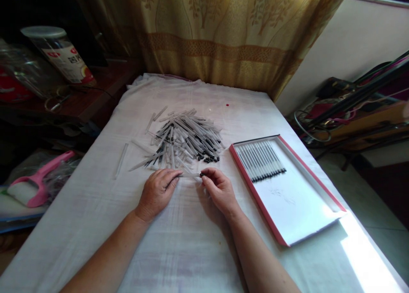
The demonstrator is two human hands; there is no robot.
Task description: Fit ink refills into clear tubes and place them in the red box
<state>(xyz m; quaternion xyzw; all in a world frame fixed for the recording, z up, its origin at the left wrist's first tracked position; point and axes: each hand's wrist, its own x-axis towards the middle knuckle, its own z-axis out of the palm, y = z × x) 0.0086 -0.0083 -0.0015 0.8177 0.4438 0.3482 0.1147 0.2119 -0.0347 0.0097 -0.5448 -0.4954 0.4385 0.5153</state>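
Between my two hands, level and close above the cloth, is a clear pen barrel (190, 175). My left hand (159, 192) pinches its left end between thumb and fingers. At the other end my right hand (220, 190) has its thumb and fingertips closed on a small black piece at the barrel's tip. Just beyond both hands lies a heap of clear and black pen parts (188, 135), with short black pieces (209, 159) along its near edge. To the right, a row of pens with black ends (260, 161) lies side by side in a shallow red-edged box (255, 199).
A white cloth covers the table (179, 250). One loose clear tube (121, 161) lies left of the heap. On the dark cabinet at left stands a lidded jar (64, 58); below it is a pink-handled lint roller (41, 178). A patterned curtain (217, 37) hangs behind.
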